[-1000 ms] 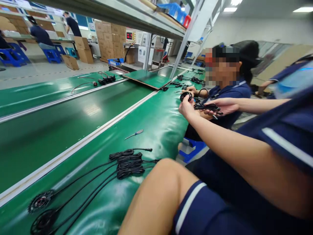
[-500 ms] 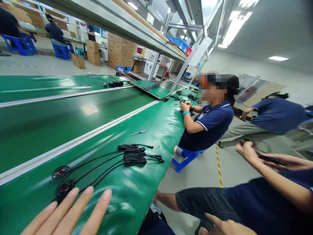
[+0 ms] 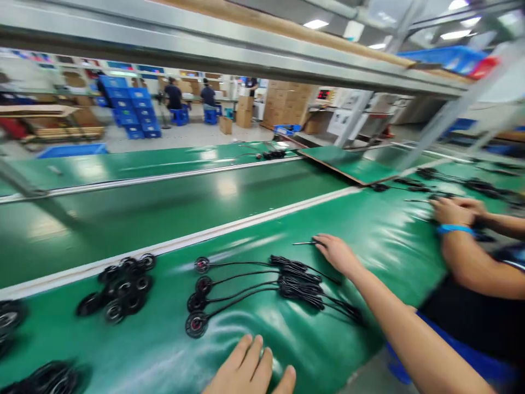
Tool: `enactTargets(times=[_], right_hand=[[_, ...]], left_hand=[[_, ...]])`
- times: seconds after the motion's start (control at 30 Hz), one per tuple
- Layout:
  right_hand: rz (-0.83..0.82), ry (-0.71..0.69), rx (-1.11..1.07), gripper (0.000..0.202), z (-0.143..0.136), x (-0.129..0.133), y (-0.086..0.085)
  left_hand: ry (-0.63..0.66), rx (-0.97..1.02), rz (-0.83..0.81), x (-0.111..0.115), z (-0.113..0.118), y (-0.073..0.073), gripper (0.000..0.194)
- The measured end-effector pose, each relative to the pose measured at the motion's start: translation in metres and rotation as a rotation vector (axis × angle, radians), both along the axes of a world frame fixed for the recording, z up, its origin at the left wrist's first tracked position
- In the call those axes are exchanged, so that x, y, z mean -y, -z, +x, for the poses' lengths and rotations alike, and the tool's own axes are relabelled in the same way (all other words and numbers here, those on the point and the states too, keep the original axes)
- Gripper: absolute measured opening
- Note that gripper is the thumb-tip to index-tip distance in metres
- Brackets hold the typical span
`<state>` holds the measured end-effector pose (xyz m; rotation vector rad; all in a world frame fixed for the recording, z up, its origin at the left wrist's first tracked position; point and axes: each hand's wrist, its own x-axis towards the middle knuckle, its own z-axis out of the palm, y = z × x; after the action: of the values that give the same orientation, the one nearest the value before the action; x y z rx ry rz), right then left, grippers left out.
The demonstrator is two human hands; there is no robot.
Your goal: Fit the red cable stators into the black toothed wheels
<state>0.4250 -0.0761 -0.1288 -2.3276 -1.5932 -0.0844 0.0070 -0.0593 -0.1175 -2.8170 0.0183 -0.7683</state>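
My left hand is at the bottom centre, fingers apart, with nothing in it, over the green mat. My right hand reaches out over the mat, its fingers closed on the handle end of a screwdriver whose thin shaft points left. Between my hands lie several round black parts with cables running right to bundled black coils. The coils are just left of my right forearm.
A pile of black round parts sits at the left, black cables at the lower left. At the right edge, a co-worker's hands and blue wristband are near more cables. A metal beam spans overhead.
The view has swung left. My right hand has reached out from the lower right to the screwdriver on the mat. My left hand appears nearer the bottom centre.
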Motion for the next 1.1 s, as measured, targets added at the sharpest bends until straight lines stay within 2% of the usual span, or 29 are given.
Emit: enactTargets(times=[0.07, 0.13, 0.23, 0.3, 0.37, 0.43, 0.47, 0.53, 0.6, 0.73, 0.83, 0.93, 1.03, 1.1], right_hand=[[0.013, -0.006, -0.037, 0.03, 0.013, -0.011, 0.013], [0.038, 0.004, -0.073, 0.032, 0.015, -0.012, 0.018], [0.05, -0.029, -0.156, 0.039, -0.003, 0.002, 0.016], [0.035, -0.142, -0.193, 0.037, -0.024, 0.018, 0.016], [-0.01, -0.34, -0.157, 0.04, -0.046, 0.034, 0.017], [-0.063, -0.474, -0.115, 0.051, -0.062, 0.047, 0.021], [-0.087, -0.499, -0.112, 0.052, -0.069, 0.051, 0.021], [-0.126, -0.48, -0.149, 0.036, -0.078, 0.054, 0.018], [-0.153, -0.426, -0.211, 0.019, -0.085, 0.051, 0.008], [-0.204, -0.381, -0.298, 0.033, -0.081, 0.04, -0.017], [-0.174, -0.294, -0.307, 0.035, -0.061, 0.042, -0.023], [-0.11, -0.179, -0.304, 0.033, -0.03, 0.058, -0.018], [-0.025, -0.013, -0.285, 0.032, 0.014, 0.079, -0.01], [0.036, 0.122, -0.261, 0.03, 0.052, 0.095, -0.008]], left_hand=[[-0.07, -0.044, 0.009, -0.009, -0.015, 0.002, 0.031], [-0.152, -0.116, 0.027, -0.02, -0.037, 0.001, 0.038], [-0.346, -0.209, 0.017, -0.036, -0.065, -0.002, 0.076], [-0.496, -0.26, -0.029, -0.047, -0.074, -0.004, 0.098], [-0.583, -0.296, -0.065, -0.06, -0.074, -0.004, 0.105], [-0.583, -0.323, -0.069, -0.073, -0.07, -0.003, 0.103], [-0.569, -0.332, -0.063, -0.08, -0.067, -0.002, 0.101], [-0.538, -0.334, -0.036, -0.092, -0.062, -0.002, 0.094], [-0.5, -0.31, 0.008, -0.104, -0.058, -0.001, 0.087], [-0.391, -0.259, 0.085, -0.134, -0.043, 0.008, 0.081], [-0.286, -0.232, 0.152, -0.159, -0.016, 0.018, 0.078], [-0.169, -0.213, 0.195, -0.18, 0.035, 0.023, 0.074], [-0.069, -0.25, 0.136, -0.188, 0.116, 0.019, 0.074], [-0.106, -0.319, 0.022, -0.185, 0.181, 0.015, 0.078]])
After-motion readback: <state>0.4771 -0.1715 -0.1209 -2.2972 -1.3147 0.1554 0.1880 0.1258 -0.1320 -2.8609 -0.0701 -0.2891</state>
